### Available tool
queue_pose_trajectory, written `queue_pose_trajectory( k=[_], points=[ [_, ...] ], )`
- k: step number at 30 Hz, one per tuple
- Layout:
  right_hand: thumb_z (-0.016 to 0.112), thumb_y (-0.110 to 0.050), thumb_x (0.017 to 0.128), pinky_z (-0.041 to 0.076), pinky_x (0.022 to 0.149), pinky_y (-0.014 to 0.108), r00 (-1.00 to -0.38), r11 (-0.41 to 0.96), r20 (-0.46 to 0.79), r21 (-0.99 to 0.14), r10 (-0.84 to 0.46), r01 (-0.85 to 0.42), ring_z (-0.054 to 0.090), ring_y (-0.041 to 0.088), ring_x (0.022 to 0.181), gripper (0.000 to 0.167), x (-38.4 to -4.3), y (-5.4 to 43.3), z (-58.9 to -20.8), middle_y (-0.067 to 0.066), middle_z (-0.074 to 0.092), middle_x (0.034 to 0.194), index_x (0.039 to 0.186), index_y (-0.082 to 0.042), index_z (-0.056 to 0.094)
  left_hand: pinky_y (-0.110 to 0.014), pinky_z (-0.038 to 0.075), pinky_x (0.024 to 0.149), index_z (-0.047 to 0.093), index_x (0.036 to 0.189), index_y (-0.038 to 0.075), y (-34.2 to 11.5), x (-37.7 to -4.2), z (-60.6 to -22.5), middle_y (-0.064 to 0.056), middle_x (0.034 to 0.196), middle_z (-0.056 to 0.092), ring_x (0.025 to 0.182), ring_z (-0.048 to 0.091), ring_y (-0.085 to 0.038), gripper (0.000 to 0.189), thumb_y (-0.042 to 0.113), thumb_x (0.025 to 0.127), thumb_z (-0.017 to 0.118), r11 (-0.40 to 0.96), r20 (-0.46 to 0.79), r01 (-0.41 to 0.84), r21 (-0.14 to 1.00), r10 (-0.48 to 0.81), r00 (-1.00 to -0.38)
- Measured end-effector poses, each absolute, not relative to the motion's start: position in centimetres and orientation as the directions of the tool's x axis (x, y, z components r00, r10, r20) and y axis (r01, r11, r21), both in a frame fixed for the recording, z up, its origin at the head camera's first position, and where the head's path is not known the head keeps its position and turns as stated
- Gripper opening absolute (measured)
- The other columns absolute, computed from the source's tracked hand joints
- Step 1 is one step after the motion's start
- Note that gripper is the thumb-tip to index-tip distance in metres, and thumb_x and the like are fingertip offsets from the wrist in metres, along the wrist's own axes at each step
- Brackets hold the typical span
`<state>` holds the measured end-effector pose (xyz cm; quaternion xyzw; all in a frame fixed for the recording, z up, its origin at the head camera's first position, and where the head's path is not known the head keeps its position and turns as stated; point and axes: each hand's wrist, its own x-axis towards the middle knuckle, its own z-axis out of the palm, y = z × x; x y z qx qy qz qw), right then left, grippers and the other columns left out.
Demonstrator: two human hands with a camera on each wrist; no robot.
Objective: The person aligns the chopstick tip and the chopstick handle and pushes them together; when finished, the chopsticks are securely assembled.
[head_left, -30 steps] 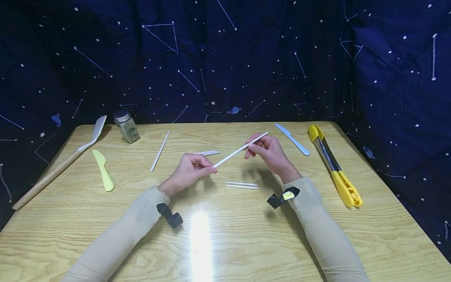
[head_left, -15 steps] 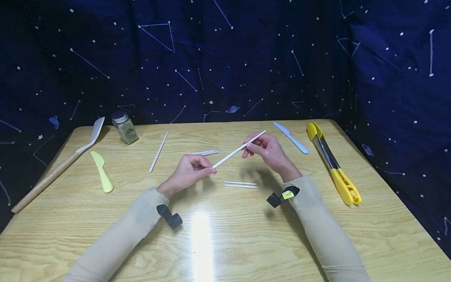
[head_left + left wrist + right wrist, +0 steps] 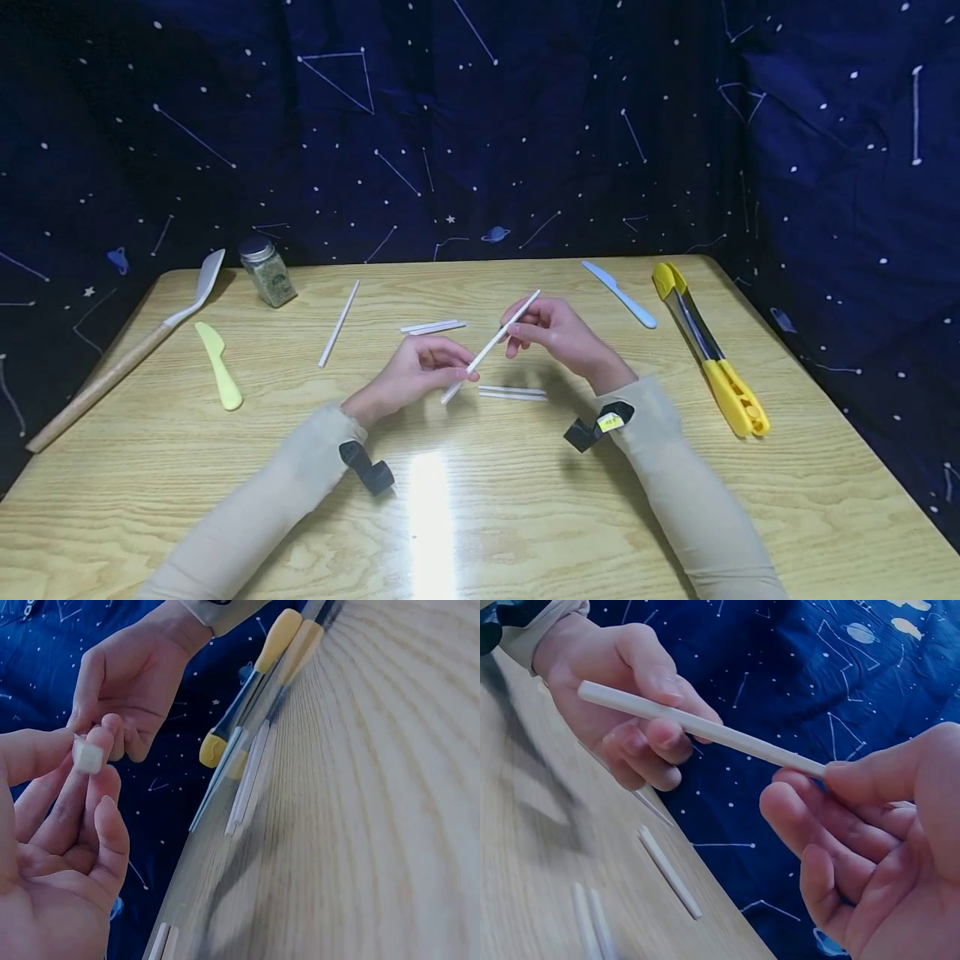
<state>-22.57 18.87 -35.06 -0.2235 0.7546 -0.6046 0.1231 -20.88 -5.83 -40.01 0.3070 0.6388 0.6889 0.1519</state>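
Observation:
A white chopstick slants through the air between both hands. My left hand pinches it near its lower end, and a short piece sticks out past the thumb. Higher up, my right hand holds it between thumb and fingers, the upper tip standing clear. In the left wrist view the squared end of the chopstick points at the camera. Below the hands lie a pair of white chopsticks side by side and a second pair farther back. A single chopstick rests to the left.
On the left of the wooden table are a wood-handled spatula, a pale yellow knife and a jar of dried herbs. At the right lie a blue knife and yellow-ended tongs. A starry cloth hangs behind.
The held chopstick has slid down and left and now slants more steeply. Its lower end protrudes past my left hand. My right hand has come slightly left and down, closer to the left.

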Motion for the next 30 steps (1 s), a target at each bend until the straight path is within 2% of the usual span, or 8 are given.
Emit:
queue_pose_trajectory(
  k=[5, 8, 13, 16, 23, 28, 30],
  points=[
    [0.05, 0.001, 0.094, 0.053, 0.075, 0.028, -0.836, 0.173, 0.047, -0.971, -0.546, -0.167, 0.065, 0.011, 0.068, 0.02, -22.1, 18.2, -35.1, -0.002, 0.068, 0.077, 0.107, 0.016, 0.055, -0.029, 0.058, 0.072, 0.059, 0.109, -0.016, -5.6, -20.7, -39.9, -0.012, 0.092, 0.074, 0.085, 0.071, -0.021, 0.024, -0.003, 0.09, 0.061, -0.153, 0.225, 0.165, 0.974, 0.625, -0.748],
    [0.05, 0.001, 0.095, 0.054, 0.077, 0.029, -0.808, 0.173, 0.038, -0.97, -0.588, -0.172, 0.064, 0.013, 0.069, 0.019, -21.9, 17.8, -35.2, 0.0, 0.068, 0.08, 0.107, 0.015, 0.056, -0.03, 0.058, 0.067, 0.059, 0.109, -0.016, -5.6, -20.6, -39.8, -0.01, 0.091, 0.074, 0.082, 0.071, -0.022, 0.023, -0.003, 0.09, 0.061, -0.147, 0.214, 0.155, 0.977, 0.626, -0.75],
    [0.051, 0.001, 0.095, 0.053, 0.076, 0.032, -0.784, 0.193, 0.027, -0.963, -0.621, -0.186, 0.063, 0.015, 0.068, 0.022, -21.8, 17.3, -35.6, 0.022, 0.067, 0.09, 0.11, 0.016, 0.056, -0.028, 0.057, 0.064, 0.058, 0.108, -0.016, -5.5, -20.5, -39.7, 0.001, 0.087, 0.073, 0.073, 0.068, -0.013, 0.023, -0.004, 0.089, 0.061, -0.13, 0.191, 0.14, 0.982, 0.624, -0.758],
    [0.051, 0.0, 0.095, 0.052, 0.076, 0.034, -0.782, 0.218, 0.02, -0.956, -0.623, -0.198, 0.064, 0.014, 0.068, 0.025, -21.8, 17.1, -35.8, 0.031, 0.064, 0.096, 0.113, 0.017, 0.055, -0.031, 0.057, 0.061, 0.057, 0.107, -0.017, -5.4, -20.5, -39.6, 0.002, 0.085, 0.073, 0.068, 0.066, -0.01, 0.022, -0.005, 0.088, 0.06, -0.123, 0.187, 0.141, 0.982, 0.625, -0.758],
    [0.051, -0.004, 0.097, 0.052, 0.079, 0.029, -0.785, 0.251, -0.006, -0.949, -0.62, -0.191, 0.064, 0.013, 0.069, 0.028, -21.9, 17.1, -35.8, 0.021, 0.068, 0.095, 0.116, 0.016, 0.056, -0.034, 0.057, 0.058, 0.056, 0.106, -0.018, -5.5, -20.6, -39.7, 0.0, 0.084, 0.072, 0.065, 0.065, -0.01, 0.022, -0.007, 0.087, 0.061, -0.127, 0.195, 0.148, 0.981, 0.63, -0.752],
    [0.049, -0.007, 0.098, 0.049, 0.079, 0.031, -0.791, 0.295, -0.028, -0.935, -0.611, -0.195, 0.064, 0.013, 0.072, 0.026, -21.9, 17.3, -35.7, 0.028, 0.065, 0.099, 0.115, 0.01, 0.06, -0.034, 0.056, 0.056, 0.056, 0.106, -0.017, -5.5, -20.9, -39.6, -0.003, 0.085, 0.072, 0.064, 0.065, -0.01, 0.023, -0.009, 0.086, 0.062, -0.124, 0.193, 0.148, 0.981, 0.628, -0.754],
    [0.048, -0.008, 0.099, 0.048, 0.079, 0.032, -0.795, 0.306, -0.031, -0.931, -0.605, -0.197, 0.064, 0.014, 0.072, 0.024, -22.0, 17.4, -35.7, 0.025, 0.066, 0.096, 0.113, 0.008, 0.061, -0.033, 0.056, 0.056, 0.056, 0.106, -0.017, -5.6, -20.9, -39.5, -0.004, 0.085, 0.072, 0.065, 0.066, -0.01, 0.023, -0.008, 0.086, 0.062, -0.116, 0.182, 0.14, 0.983, 0.627, -0.758]
  ],
)
